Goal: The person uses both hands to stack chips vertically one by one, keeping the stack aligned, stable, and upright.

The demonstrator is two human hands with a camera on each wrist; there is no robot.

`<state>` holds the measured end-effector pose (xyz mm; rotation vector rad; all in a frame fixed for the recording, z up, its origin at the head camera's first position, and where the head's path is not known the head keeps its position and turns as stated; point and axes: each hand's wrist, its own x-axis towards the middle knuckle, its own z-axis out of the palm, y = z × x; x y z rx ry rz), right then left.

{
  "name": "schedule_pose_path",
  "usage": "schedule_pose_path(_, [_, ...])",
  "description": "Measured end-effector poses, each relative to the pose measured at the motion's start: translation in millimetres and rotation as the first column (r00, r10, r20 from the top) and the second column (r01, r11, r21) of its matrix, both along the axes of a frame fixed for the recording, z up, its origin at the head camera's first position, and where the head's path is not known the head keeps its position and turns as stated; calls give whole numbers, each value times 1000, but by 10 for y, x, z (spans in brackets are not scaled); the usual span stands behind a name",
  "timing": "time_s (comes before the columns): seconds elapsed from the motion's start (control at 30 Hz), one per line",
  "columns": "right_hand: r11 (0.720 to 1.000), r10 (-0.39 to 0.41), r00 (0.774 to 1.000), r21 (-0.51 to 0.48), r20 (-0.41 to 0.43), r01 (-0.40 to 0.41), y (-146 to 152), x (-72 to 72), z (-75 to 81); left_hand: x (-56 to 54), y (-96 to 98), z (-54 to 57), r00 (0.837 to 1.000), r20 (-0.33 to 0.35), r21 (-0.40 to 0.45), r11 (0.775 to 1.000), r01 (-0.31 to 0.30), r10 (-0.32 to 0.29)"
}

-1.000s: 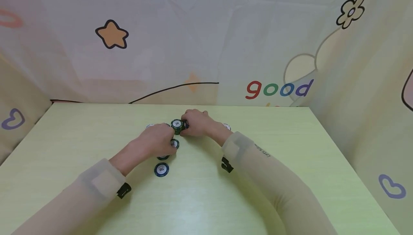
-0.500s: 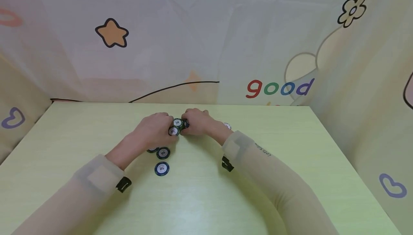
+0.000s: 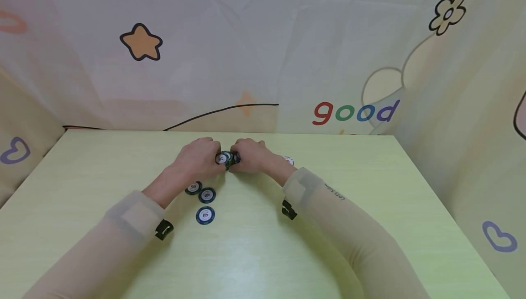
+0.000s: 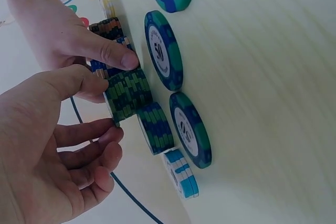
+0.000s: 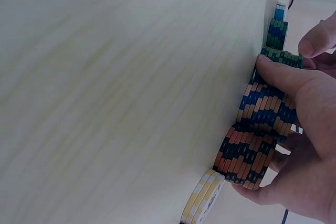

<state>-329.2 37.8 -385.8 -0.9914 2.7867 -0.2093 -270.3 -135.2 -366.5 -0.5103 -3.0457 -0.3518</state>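
Observation:
A tall stack of green poker chips (image 4: 128,94) stands at the back of the table. My left hand (image 3: 200,157) has its thumb and finger at the top of this stack, pinching a green poker chip (image 3: 222,159) there. My right hand (image 3: 252,155) grips the row of stacks from the other side, its thumb along the green stack. Beside that thumb are a blue-and-tan chip stack (image 5: 266,108) and an orange-and-black stack (image 5: 245,156). A shorter green-and-blue stack (image 4: 156,128) sits next to the tall green one. Part of the right fingers is hidden behind the stacks.
Blue-green chips marked 50 lie flat in front of the left hand: one nearest (image 3: 205,215), one behind it (image 3: 207,195) and one farther left (image 3: 193,187). Light-blue chips (image 4: 181,174) and yellow-and-white chips (image 5: 202,198) end the row. A printed curtain (image 3: 230,52) hangs behind the table.
My left hand has moved away from me, from the loose chips to the top of the green stack, carrying a chip. The right hand has stayed in place.

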Motion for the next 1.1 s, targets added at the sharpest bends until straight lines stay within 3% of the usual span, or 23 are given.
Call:
schedule_pose_path(0.53, [1000, -4, 1000, 6, 7, 4, -7, 13, 12, 26, -27, -40, 1000, -12, 31, 999, -16, 16])
schedule_pose_path(0.77, [1000, -11, 1000, 8, 9, 11, -11, 19, 12, 9, -54, -19, 1000, 16, 51, 999, 10, -11])
schedule_pose_path(1.1, [1000, -13, 1000, 5, 7, 13, 0, 29, 14, -7, -19, -35, 998, -24, 35, 998, 54, -53])
